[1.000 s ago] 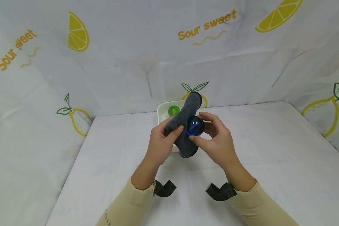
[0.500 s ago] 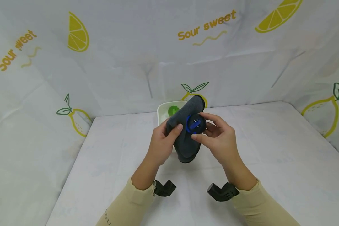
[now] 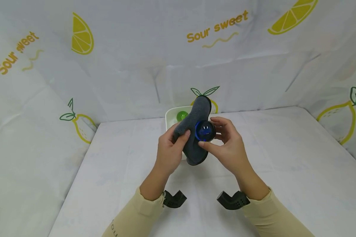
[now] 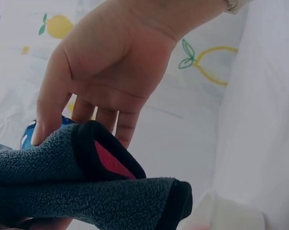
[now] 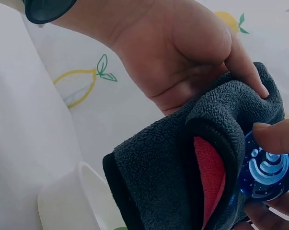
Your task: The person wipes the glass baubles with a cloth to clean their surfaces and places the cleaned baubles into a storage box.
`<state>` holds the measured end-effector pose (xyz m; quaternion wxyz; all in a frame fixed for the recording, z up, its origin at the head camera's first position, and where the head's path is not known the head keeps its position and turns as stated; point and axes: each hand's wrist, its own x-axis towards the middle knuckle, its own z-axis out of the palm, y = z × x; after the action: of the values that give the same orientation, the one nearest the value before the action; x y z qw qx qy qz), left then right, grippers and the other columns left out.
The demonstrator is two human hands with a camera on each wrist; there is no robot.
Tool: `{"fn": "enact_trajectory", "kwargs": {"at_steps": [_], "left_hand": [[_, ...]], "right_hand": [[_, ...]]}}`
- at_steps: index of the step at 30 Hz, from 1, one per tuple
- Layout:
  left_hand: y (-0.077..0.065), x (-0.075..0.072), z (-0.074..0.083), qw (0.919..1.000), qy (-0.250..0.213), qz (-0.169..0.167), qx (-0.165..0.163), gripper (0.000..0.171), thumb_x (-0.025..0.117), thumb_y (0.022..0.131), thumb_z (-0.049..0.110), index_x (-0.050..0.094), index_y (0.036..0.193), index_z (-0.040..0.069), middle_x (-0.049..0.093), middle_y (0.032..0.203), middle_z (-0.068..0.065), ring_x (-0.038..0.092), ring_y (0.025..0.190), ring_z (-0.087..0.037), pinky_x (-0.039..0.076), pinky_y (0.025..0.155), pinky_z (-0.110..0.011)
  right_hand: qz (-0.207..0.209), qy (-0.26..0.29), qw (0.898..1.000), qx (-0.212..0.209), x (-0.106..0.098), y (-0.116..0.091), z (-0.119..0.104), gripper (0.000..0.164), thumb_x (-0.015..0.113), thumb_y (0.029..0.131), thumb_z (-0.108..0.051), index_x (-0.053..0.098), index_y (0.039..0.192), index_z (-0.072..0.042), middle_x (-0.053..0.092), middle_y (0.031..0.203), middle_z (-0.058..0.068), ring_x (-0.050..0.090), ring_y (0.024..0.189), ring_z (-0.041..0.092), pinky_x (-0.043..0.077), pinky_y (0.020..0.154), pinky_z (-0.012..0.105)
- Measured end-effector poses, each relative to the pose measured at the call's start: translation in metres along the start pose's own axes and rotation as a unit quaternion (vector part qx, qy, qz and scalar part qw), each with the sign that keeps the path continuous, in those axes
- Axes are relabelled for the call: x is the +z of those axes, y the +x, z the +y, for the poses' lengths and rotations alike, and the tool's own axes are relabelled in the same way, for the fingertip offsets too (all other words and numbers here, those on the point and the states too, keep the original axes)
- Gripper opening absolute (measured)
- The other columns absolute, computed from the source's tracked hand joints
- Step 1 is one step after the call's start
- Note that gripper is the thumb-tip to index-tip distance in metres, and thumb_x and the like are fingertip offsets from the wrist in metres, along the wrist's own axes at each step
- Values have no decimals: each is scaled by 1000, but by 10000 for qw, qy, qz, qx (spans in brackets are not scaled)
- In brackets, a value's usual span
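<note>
In front of the person, at mid-height in the head view, the left hand (image 3: 169,149) grips a folded dark grey cloth (image 3: 200,110) with its thumb on top. The right hand (image 3: 229,146) holds a see-through blue ball (image 3: 206,131) between thumb and fingers. One side of the ball lies against the cloth. Up close in the right wrist view, the ball (image 5: 266,175) shows bright reflections, and the cloth (image 5: 156,167) has a black edge and a pink-red inner side. Part of the left hand is hidden behind the cloth.
Behind the hands stands a white container (image 3: 167,119), partly covered by the cloth, with a green ball (image 3: 182,116) in it. A white sheet covers the table (image 3: 115,171). A lemon-printed curtain (image 3: 130,49) hangs at the back and sides.
The cloth's ends dip and then come back up. The right hand shifts slightly with the blue ball, which stays against the cloth. Container and green ball stay in place.
</note>
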<state>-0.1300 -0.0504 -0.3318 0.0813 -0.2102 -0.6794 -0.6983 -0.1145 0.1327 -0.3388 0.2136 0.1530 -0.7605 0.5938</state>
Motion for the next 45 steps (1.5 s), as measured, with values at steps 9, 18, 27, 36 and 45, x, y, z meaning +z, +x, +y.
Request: {"fn": "enact_trajectory", "kwargs": {"at_steps": [9,18,27,36,45], "left_hand": [[0,-1,2,10000,85,26,10,32,60,99,15,62,129,5,67,124,-11,65,112,-22,53,97,-39],[1,-3,2,9988,-55,-445,-184,33,58,100,15,60,131,5,66,125,-13,65,112,-21,55,94,-37],[1,-3,-3,9975,-14,-560,-440,32,57,101,21,61,129,7,68,116,-13,67,100,-19,58,87,-36],[1,-2,-4,9966,-27,-613,-555,30,56,101,22,62,126,6,69,111,-15,67,96,-17,58,85,-36],[1,-1,-2,9988,-152,-298,-369,28,57,101,18,63,124,3,68,112,-15,66,98,-17,58,84,-34]], "right_hand": [[-237,-538,9983,45,1,-1,1,69,82,74,3,54,135,-6,59,128,7,56,111,15,48,87,14],[-26,-465,9980,-429,3,-2,2,68,85,69,7,60,131,-7,60,125,6,59,109,12,51,88,17],[336,-251,9957,-827,1,-3,-4,68,82,69,12,58,130,-3,60,125,12,59,106,7,51,87,17],[494,-5,9948,-895,1,-2,-6,69,80,69,16,56,131,0,61,123,15,62,101,10,52,88,18],[274,-99,9969,-725,3,-4,-2,67,81,69,13,55,130,-1,60,128,12,59,106,8,49,87,18]]}}
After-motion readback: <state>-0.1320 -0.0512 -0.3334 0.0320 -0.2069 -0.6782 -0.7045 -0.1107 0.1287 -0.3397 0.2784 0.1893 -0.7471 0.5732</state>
